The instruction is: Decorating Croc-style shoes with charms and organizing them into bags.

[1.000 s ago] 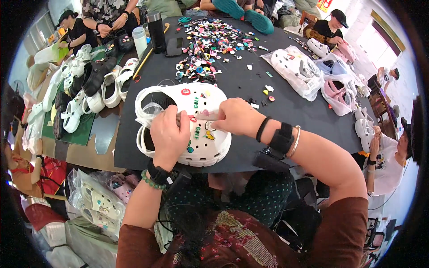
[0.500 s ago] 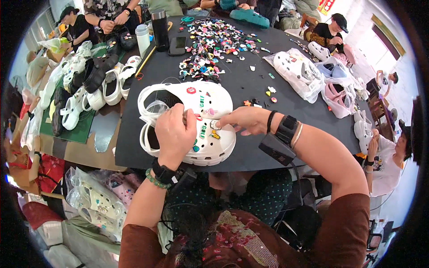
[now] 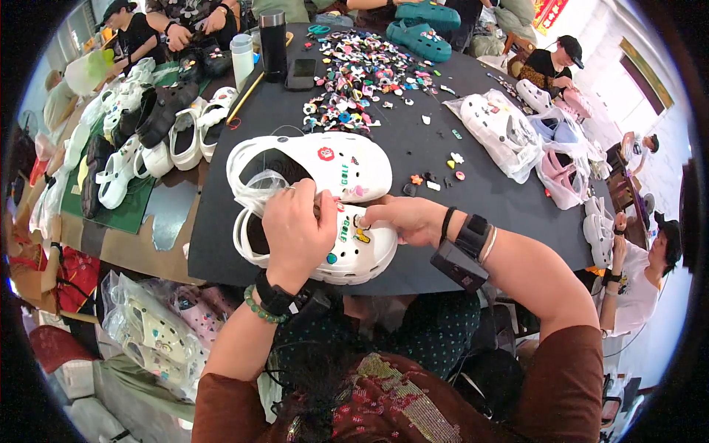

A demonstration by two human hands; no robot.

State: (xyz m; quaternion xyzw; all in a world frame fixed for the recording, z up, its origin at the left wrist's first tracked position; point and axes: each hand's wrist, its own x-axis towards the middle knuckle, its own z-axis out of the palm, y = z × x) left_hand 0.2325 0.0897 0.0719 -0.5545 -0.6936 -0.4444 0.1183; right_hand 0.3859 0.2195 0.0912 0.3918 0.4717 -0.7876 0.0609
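Note:
Two white clogs lie side by side with their toes to the right: a far clog [image 3: 295,148] and a near clog [image 3: 369,255]. Colourful charms sit in the holes of both. My left hand [image 3: 299,229] is closed over the opening of the near clog, its fingertips hidden by the knuckles and the upper. My right hand [image 3: 413,219] grips the near clog's toe, thumb pressed on top beside a yellow charm [image 3: 362,235]; its other fingers are partly hidden between the two toes. Clear plastic [image 3: 266,182] bunches at the heels, by my left hand.
A large heap of charms [image 3: 354,81] spreads at the far middle, with a few loose ones [image 3: 417,179] nearer. A black bottle [image 3: 272,48], a white bottle [image 3: 242,63] and a phone [image 3: 301,74] stand behind. Bagged clogs [image 3: 495,129] lie right; more clogs [image 3: 188,136] left. Other people work around.
The clogs and both hands have shifted slightly in view, toward the right. My right thumb stays on the near clog's toe. Across the table, the teal clogs have been moved.

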